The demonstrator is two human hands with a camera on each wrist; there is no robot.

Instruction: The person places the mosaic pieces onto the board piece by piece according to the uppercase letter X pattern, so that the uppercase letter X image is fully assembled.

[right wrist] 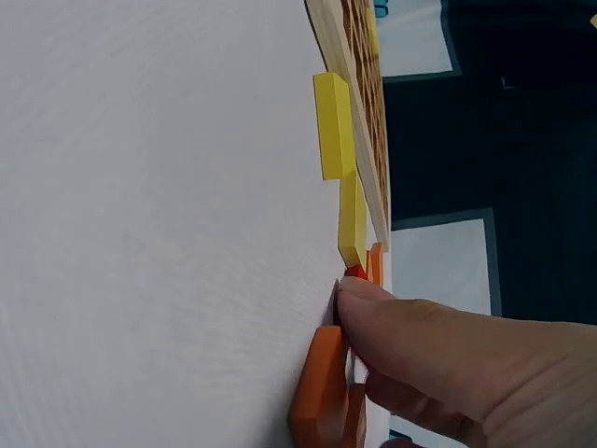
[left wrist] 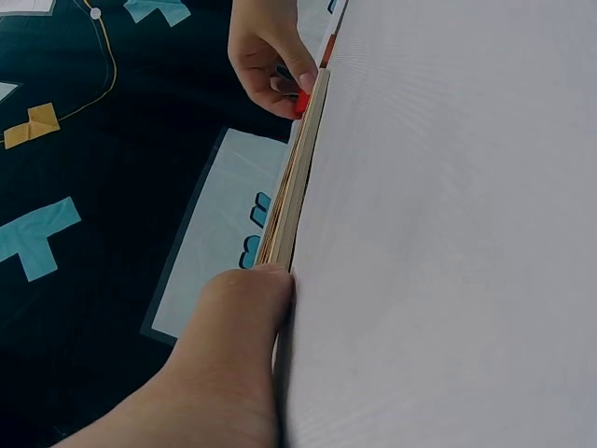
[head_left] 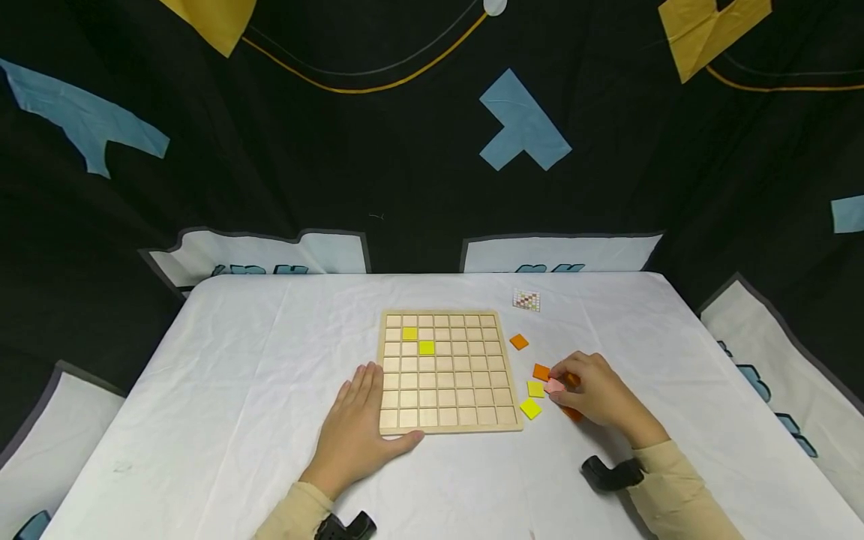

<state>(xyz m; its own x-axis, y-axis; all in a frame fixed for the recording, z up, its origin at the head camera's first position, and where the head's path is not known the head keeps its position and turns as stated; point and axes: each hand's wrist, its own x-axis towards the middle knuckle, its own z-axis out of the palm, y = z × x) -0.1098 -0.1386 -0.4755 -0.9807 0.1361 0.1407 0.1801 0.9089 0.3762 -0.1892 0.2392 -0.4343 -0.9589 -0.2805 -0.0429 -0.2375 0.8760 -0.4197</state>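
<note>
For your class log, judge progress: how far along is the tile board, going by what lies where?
Barely begun. Done: two yellow tiles sit in the board; its other cells are bare. In hand: the right hand pinches a red tile from the pile beside the board, while the left hand rests flat at the board's near corner. Left: two yellow loose tiles and several orange tiles on the table.

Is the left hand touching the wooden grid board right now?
Touching. In the head view the left hand lies flat on the table against the wooden grid board's near left corner; the left wrist view shows the thumb pressed against the board's edge.
</note>
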